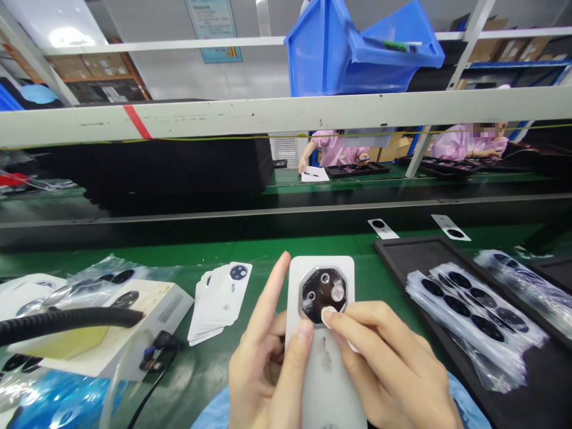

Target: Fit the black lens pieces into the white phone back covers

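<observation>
In front of me is a white phone back cover (322, 357) with a black, octagonal camera plate (318, 292) near its top. My left hand (272, 363) holds the cover from the left, thumb across its face and index finger stretched up beside it. Over the plate's lower edge, my right hand (393, 363) pinches a small pale round piece (329, 316) at its fingertips; its exact kind is unclear. A similar pale disc (338, 292) sits in the plate's right opening. Two other round openings are visible in the plate.
Fanned white cards (218, 304) lie to the left, beside a white box-like device (156, 316) with a black hose (67, 325). At right, a black tray (429, 333) carries bagged black-lensed parts (473, 298). A blue bin (357, 53) hangs above; people in pink work beyond.
</observation>
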A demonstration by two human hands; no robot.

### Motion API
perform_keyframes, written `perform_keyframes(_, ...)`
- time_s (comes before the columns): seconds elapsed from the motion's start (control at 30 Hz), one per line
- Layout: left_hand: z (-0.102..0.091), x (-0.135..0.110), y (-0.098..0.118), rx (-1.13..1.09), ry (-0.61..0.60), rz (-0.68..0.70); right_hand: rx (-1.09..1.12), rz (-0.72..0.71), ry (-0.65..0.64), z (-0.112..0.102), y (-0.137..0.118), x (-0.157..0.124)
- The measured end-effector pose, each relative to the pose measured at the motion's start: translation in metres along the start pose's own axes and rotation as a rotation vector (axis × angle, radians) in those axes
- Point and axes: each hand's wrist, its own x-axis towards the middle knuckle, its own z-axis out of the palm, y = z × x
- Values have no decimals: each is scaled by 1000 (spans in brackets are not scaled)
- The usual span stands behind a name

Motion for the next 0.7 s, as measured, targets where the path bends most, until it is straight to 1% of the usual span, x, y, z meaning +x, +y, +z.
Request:
perform_keyframes(0.17, 2, -1, 1, -32, -30, 4, 68, 28, -29, -4, 2, 0)
perform_keyframes(0.27, 2, 0, 1, -41, -43, 9, 140, 34, -10, -6, 3, 4)
perform_keyframes(0.37, -1, 1, -2, -56, -71, -5, 278, 75, 48, -9, 2, 9)
perform_keyframes(0.47, -4, 2, -3, -98, -111, -40, 436, 153, 165, -11, 1, 13)
perform_keyframes(0.53, -4, 3, -3, -133, -123, -66, 484, 209, 232, -11, -1, 13)
perform_keyframes(0.6, -4, 3, -1, -160, -118, -94, 503, 251, 256, -10, -2, 13)
perform_keyframes(0.7, -3, 4, 0, -169, -92, -132, 506, 263, 253, -9, -2, 11)
